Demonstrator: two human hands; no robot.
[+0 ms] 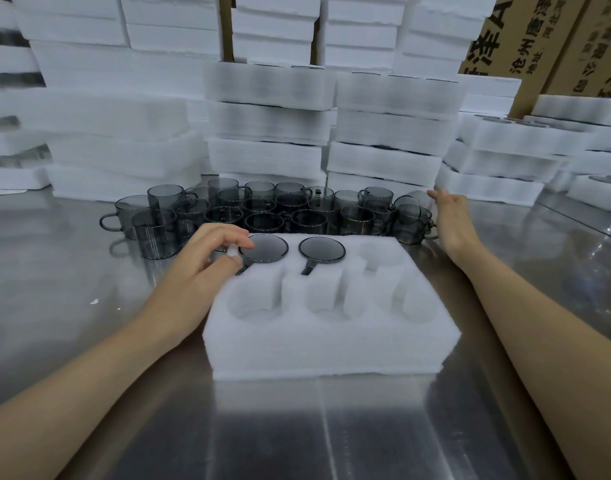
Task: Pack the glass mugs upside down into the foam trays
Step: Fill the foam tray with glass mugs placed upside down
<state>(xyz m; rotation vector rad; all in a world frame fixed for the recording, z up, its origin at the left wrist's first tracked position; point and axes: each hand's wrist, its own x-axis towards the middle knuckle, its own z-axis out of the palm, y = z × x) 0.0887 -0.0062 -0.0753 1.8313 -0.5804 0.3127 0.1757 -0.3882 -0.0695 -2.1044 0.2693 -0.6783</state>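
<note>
Foam tray [331, 344] holds two upside-down mugs [264, 247], back row

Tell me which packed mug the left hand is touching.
The back-left mug in the tray: the left hand touches its edge. The back-middle mug sits untouched.

Single head-worn wide-angle view looked forward and down, close over the foam tray [331, 344] at centre frame.

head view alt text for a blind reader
A foam tray on a steel table holds two upside-down glass mugs in its far row, four pockets empty. The left hand touches one; the right hand hovers by loose mugs behind.
</note>
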